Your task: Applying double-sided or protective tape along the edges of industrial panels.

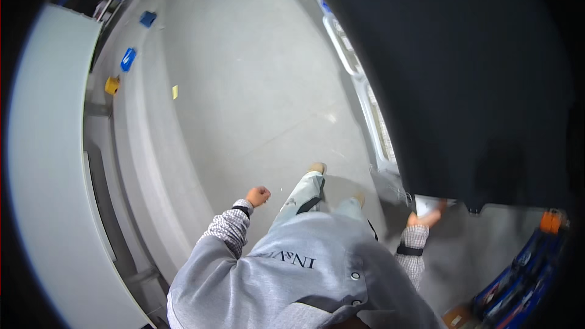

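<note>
My left hand (258,196) hangs in the air over the grey floor, left of my legs. Its fingers are curled closed, and nothing shows in them. At the near corner of a large black surface, my right hand (428,219) is closed on a flat white object (425,205), partly covered by the fingers. Motion blur there hides what kind of object it is.
A long white-topped table (52,128) runs along the left. Beyond it on the floor side are blue bins (127,60) and a yellow bin (112,86). The black surface (469,85) fills the right, above a white-framed rack (376,122). Blue-and-orange equipment (524,262) stands lower right.
</note>
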A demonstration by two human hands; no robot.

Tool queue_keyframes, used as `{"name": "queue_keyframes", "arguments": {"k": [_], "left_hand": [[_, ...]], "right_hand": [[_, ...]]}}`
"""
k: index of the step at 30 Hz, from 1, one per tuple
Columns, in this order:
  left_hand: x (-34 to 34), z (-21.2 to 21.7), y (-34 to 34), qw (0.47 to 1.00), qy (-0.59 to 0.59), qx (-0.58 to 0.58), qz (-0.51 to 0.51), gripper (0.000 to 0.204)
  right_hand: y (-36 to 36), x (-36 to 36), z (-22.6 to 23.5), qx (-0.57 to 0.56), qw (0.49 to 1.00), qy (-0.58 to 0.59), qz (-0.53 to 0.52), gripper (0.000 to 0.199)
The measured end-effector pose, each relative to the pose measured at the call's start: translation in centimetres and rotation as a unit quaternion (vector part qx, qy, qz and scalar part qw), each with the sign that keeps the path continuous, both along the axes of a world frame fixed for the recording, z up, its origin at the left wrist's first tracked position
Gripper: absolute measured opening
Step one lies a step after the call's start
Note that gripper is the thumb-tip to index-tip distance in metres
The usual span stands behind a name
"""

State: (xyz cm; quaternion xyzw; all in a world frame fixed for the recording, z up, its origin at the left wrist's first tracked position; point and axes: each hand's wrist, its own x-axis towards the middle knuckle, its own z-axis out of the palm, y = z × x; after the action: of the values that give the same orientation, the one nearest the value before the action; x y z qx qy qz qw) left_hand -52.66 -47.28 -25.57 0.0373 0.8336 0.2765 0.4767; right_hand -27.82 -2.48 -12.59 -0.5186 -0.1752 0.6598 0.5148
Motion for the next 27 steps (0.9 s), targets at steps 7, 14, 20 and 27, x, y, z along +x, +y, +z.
{"name": "queue_keyframes", "arguments": {"k": [7,14,20,27], "left_hand": [[-4.4,-5.2,-2.2,0.984,0.042,-0.029,-0.171,0.014],[-20.7,-6.5,-1.9,1.0,0.013,0.008,-0.023,0.019],[-38.4,-7.3,-3.3,0.984,0.133,-0.092,0.077,0.02],[-49.8,-9.0,-2.4,0.998,0.041,0.001,0.041,0.023]], "right_hand": [[0.7,-11.5,-6.9,-0.005,0.994,0.044,0.101,0.027],[2.3,-28.8,-13.4,0.003,0.982,0.061,0.179,0.02],[4.6,-38.6,-18.3,-0.025,0.974,-0.01,0.224,0.017],[8.5,-48.4,-23.8,-0.099,0.941,-0.159,0.281,0.018]]}}
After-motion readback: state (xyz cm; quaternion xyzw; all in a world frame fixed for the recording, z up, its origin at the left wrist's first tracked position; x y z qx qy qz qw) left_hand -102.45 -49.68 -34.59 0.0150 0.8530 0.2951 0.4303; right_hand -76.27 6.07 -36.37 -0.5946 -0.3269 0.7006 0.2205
